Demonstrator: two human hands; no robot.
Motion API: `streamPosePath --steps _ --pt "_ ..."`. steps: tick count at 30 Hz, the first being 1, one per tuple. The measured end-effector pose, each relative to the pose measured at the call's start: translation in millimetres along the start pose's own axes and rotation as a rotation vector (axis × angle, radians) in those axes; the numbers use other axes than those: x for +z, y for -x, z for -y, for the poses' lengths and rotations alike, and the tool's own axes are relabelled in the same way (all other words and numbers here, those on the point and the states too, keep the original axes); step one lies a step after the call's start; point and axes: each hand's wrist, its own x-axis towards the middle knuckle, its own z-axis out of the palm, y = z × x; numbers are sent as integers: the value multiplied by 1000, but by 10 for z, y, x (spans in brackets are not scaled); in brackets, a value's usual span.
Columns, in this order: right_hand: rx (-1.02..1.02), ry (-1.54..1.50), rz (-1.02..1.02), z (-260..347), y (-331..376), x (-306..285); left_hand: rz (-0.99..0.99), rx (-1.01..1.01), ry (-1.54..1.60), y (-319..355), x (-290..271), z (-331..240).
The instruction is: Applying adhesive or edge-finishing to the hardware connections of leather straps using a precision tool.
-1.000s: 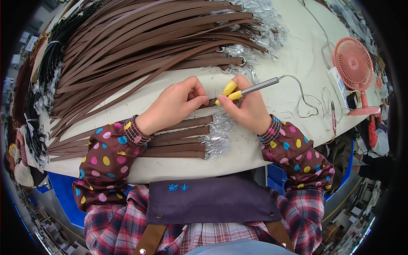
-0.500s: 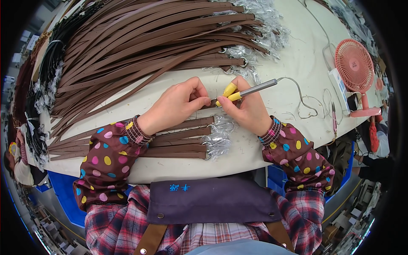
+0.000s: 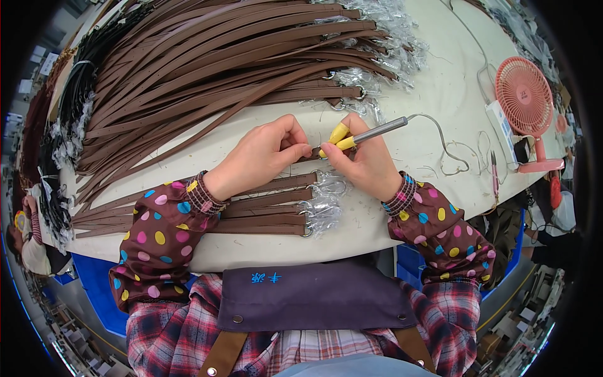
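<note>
Off-white table | flat brown leather-look strap held over it, pinched narrowly by left fingers, presumably for steadiness | yellow-and-silver corded pen-shaped tool gripped by right fingers, presumably for fine control

The yellow-and-grey pen-like tool has shifted slightly, its back end now further left.

Left hand in a thumb-and-finger pinch; right hand curled, just beside it. Both forearms angled inward.
</note>
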Motion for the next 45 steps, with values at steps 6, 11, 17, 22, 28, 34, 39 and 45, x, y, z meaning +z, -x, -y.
streamPosePath --steps 6,11,17,22,28,34,39,45 --pt "-1 9 -7 4 2 3 -9 14 5 -2 6 15" --pt "-23 -30 -81 14 7 -25 -27 -34 0 -5 11 -37" --pt "-18 -108 -155 -47 -17 -37 -66 200 -355 -60 85 -36" --pt "-9 -84 -111 13 -29 -21 -106 9 -80 -42 55 -45" --pt "16 -38 -60 38 -39 -1 -29 -94 74 -39 13 -40" --pt "-24 10 -65 18 -46 7 -35 -96 127 -36 8 -31" --pt "-19 12 -64 27 -49 13 -30 -92 131 -34 7 -22" --pt "-2 45 -62 24 -49 9 -53 -79 133 -40 19 5"
